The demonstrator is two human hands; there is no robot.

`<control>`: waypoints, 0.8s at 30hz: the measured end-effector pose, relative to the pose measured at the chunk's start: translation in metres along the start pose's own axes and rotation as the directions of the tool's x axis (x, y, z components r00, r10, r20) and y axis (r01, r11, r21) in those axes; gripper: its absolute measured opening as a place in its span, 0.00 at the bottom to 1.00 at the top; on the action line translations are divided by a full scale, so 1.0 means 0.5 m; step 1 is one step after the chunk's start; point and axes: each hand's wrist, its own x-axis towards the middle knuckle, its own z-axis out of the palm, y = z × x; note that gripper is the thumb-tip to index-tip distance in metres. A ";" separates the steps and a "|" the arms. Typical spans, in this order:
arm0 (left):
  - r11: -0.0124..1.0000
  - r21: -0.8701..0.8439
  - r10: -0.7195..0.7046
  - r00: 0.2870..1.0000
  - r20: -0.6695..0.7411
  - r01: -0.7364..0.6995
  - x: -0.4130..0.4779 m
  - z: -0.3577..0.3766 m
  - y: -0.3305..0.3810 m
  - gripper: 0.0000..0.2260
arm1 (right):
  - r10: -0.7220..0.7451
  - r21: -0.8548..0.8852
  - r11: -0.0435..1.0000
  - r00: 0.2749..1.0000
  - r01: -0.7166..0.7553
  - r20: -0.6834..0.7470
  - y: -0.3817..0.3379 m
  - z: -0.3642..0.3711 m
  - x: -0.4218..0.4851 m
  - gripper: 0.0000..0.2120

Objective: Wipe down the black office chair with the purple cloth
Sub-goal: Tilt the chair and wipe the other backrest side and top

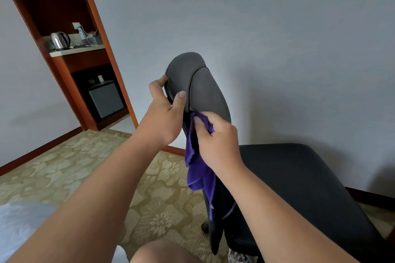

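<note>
The black office chair stands in front of me, its grey-black backrest [205,89] seen edge-on and its black seat [299,177] stretching to the right. My left hand [165,113] grips the backrest's left edge, thumb on the near face and fingers curled round behind. My right hand [215,141] holds the purple cloth [198,173] bunched against the backrest's lower edge. The rest of the cloth hangs down below that hand.
A wooden alcove at the left holds a kettle [61,40] on a counter and a small fridge [105,99] below. Patterned carpet [85,162] covers the floor. A grey wall lies behind the chair. White bedding [19,226] and my knee [162,252] show at the bottom.
</note>
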 end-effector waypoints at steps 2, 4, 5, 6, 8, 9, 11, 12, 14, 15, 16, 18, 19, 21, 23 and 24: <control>1.000 0.002 -0.014 1.000 0.010 0.014 -0.002 -0.002 0.002 0.24 | -0.029 -0.104 0.994 1.000 0.029 0.000 0.014 0.002 0.001 0.08; 1.000 0.002 -0.018 1.000 0.012 0.018 -0.003 -0.004 0.003 0.23 | 0.022 -0.137 0.990 1.000 -0.021 0.000 0.049 -0.002 -0.014 0.09; 1.000 0.000 -0.017 1.000 0.011 0.017 -0.003 -0.004 0.003 0.23 | 0.097 -0.142 0.985 0.995 -0.099 -0.018 0.072 -0.010 -0.021 0.10; 1.000 -0.001 -0.016 1.000 0.009 0.016 -0.004 -0.005 0.003 0.23 | 0.198 -0.144 0.969 0.979 -0.202 -0.041 0.099 -0.022 -0.027 0.10; 1.000 0.001 -0.018 1.000 0.010 0.018 -0.006 -0.005 0.003 0.24 | 0.398 -0.107 0.909 0.916 -0.402 -0.055 0.143 -0.056 -0.042 0.16; 1.000 0.004 -0.014 1.000 0.013 0.014 -0.006 -0.005 0.003 0.24 | 0.458 -0.047 0.887 0.888 -0.460 -0.040 0.155 -0.073 -0.052 0.17; 1.000 0.001 -0.001 1.000 0.015 0.001 -0.005 -0.004 0.004 0.24 | 0.475 0.057 0.878 0.880 -0.474 0.012 0.154 -0.092 -0.062 0.17; 1.000 -0.006 0.002 1.000 0.012 -0.002 -0.005 -0.004 0.005 0.24 | 0.452 0.089 0.887 0.891 -0.453 0.033 0.140 -0.094 -0.060 0.16; 1.000 -0.020 0.000 1.000 0.016 0.000 -0.007 -0.005 0.009 0.24 | 0.389 0.146 0.909 0.921 -0.390 0.038 0.094 -0.092 -0.042 0.11; 1.000 -0.024 -0.007 1.000 0.023 0.007 -0.008 -0.007 0.011 0.24 | 0.350 0.178 0.920 0.936 -0.349 0.029 0.069 -0.088 -0.027 0.09; 1.000 -0.024 -0.017 0.999 0.030 0.018 -0.009 -0.010 0.014 0.24 | 0.308 0.210 0.929 0.951 -0.305 0.017 0.047 -0.082 -0.010 0.07; 0.999 -0.018 -0.039 0.998 0.039 0.039 -0.006 -0.019 0.021 0.24 | 0.233 0.246 0.943 0.972 -0.225 -0.001 0.008 -0.070 0.025 0.06; 0.999 -0.016 -0.047 0.998 0.039 0.048 -0.003 -0.026 0.026 0.23 | 0.196 0.243 0.952 0.981 -0.188 -0.007 -0.007 -0.065 0.040 0.06; 0.998 -0.032 -0.059 0.998 0.023 0.059 0.008 -0.038 0.041 0.19 | 0.133 0.177 0.975 0.991 -0.131 0.000 -0.030 -0.051 0.064 0.08; 0.998 -0.032 -0.062 0.998 0.000 0.062 0.025 -0.046 0.059 0.19 | 0.104 0.121 0.986 0.992 -0.113 0.078 -0.047 -0.035 0.072 0.13; 0.998 -0.019 -0.068 0.998 -0.012 0.067 0.035 -0.047 0.068 0.22 | 0.089 0.106 0.989 0.988 -0.102 0.126 -0.052 -0.027 0.069 0.14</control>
